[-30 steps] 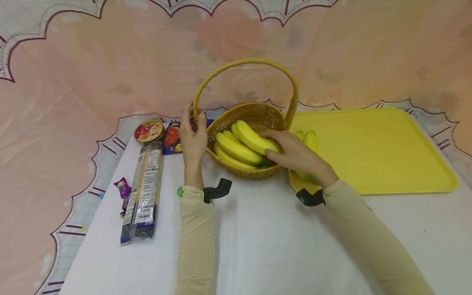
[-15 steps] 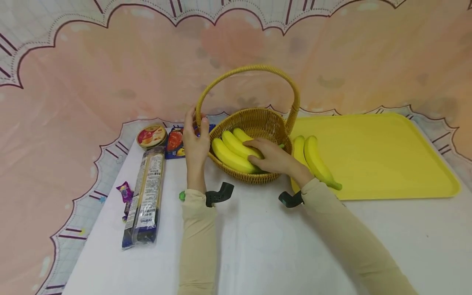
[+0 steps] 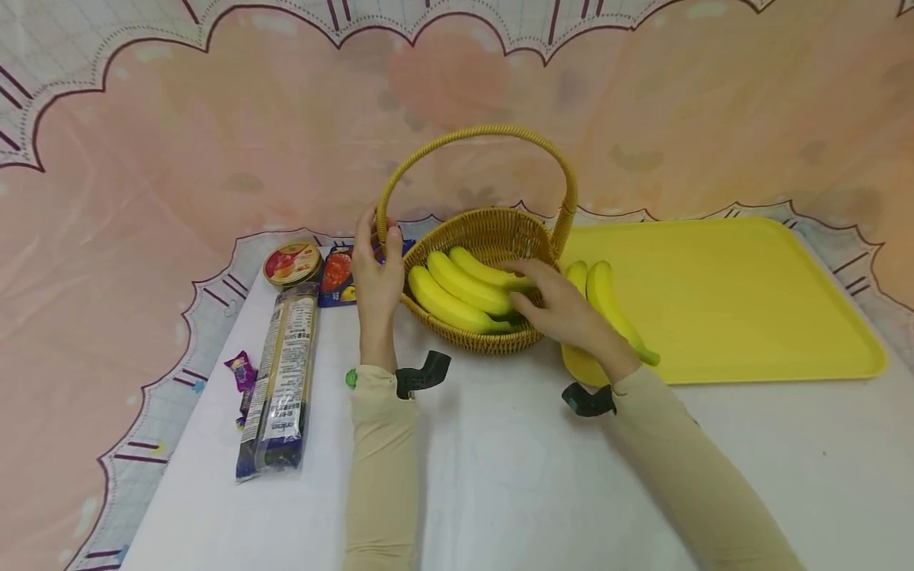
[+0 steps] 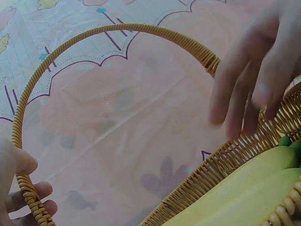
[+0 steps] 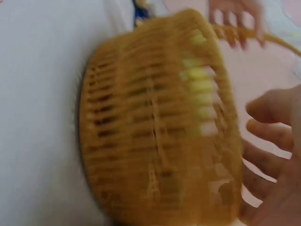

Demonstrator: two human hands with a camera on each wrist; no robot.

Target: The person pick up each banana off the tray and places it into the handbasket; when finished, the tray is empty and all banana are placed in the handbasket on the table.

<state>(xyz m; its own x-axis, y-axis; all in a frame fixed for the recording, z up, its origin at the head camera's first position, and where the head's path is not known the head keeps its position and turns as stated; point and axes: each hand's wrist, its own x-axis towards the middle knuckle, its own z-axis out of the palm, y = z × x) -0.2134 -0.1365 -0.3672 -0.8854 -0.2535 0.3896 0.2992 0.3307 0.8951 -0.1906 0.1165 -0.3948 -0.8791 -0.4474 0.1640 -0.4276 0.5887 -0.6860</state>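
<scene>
A wicker basket (image 3: pixel 493 230) with a tall arched handle (image 3: pixel 485 131) stands mid-table and holds three yellow bananas (image 3: pixel 460 293). My left hand (image 3: pixel 378 235) grips the handle's left base; its fingers (image 4: pixel 28 193) curl round the wicker there. My right hand (image 3: pixel 546 300) hovers over the basket's right rim beside the banana stems, fingers loose and spread, holding nothing. Two more bananas (image 3: pixel 605 297) lie on the left end of a yellow tray (image 3: pixel 750 293), partly behind that hand. The right wrist view is blurred and shows the basket's side (image 5: pixel 155 132) with my fingers (image 5: pixel 270 155) next to it.
Left of the basket lie a round tin (image 3: pixel 290 262), a blue snack packet (image 3: pixel 336 274), a long clear noodle packet (image 3: pixel 281 381) and a purple sweet wrapper (image 3: pixel 239 369). The white table (image 3: pixel 500 476) spreads out in front. A pink patterned cloth hangs behind.
My right hand laid a banana among the others in the basket, let go, and drew back to the right rim. The left hand kept its grip on the handle.
</scene>
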